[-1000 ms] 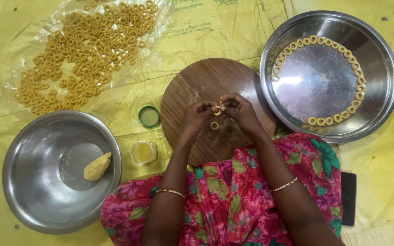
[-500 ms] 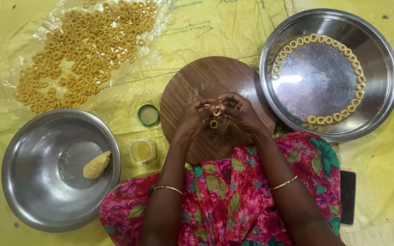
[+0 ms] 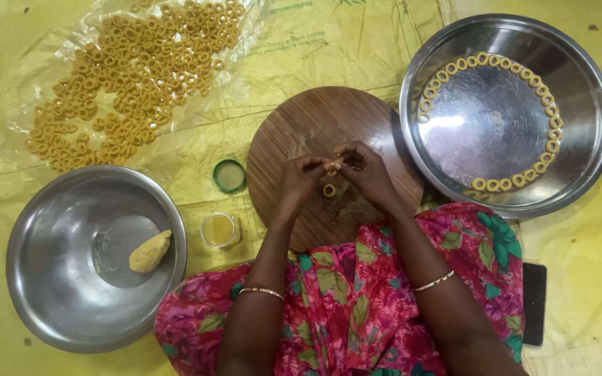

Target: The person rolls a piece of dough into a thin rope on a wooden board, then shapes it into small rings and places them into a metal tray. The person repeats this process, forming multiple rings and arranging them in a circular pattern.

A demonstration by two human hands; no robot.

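Yellow floor sheet (image 3: pixel 329 49); round wooden board (image 3: pixel 301 125); hands (image 3: pixel 332 170) pinch dough.

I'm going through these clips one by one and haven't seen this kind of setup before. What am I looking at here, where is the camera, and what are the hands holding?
There is no machine: a person works with two bare hands, and the single picture comes from a camera on their head, looking straight down. The left hand and the right hand meet over a round wooden board, pinching a small piece of dough between the fingertips. One finished dough ring lies on the board just below. To the right, a steel plate has rings lined along its rim. To the left, a steel bowl holds a dough lump. Many more rings lie on a plastic sheet at top left. A small open jar and its green lid sit beside the board.
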